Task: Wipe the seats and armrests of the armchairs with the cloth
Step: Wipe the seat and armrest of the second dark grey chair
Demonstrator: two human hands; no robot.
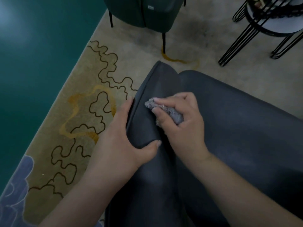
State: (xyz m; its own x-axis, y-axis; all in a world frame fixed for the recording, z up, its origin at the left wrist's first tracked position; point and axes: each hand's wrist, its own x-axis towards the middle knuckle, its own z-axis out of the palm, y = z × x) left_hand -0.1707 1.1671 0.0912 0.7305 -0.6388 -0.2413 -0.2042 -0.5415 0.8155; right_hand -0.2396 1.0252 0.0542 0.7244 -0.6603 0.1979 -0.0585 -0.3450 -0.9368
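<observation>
A dark grey armchair fills the lower right, its seat (237, 125) to the right and its left armrest (157, 82) running up the middle. My left hand (121, 136) grips the armrest, fingers over the outer edge and thumb on top. My right hand (183, 122) holds a bunched grey cloth (165, 110) and presses it on the armrest's inner side, beside the seam with the seat. Much of the cloth is hidden under my fingers.
A second dark green armchair (147, 12) on thin black legs stands at the top. A round side table (270, 25) with black wire legs is at the top right. A beige patterned rug (82, 112) covers the floor, with green flooring (32, 71) to the left.
</observation>
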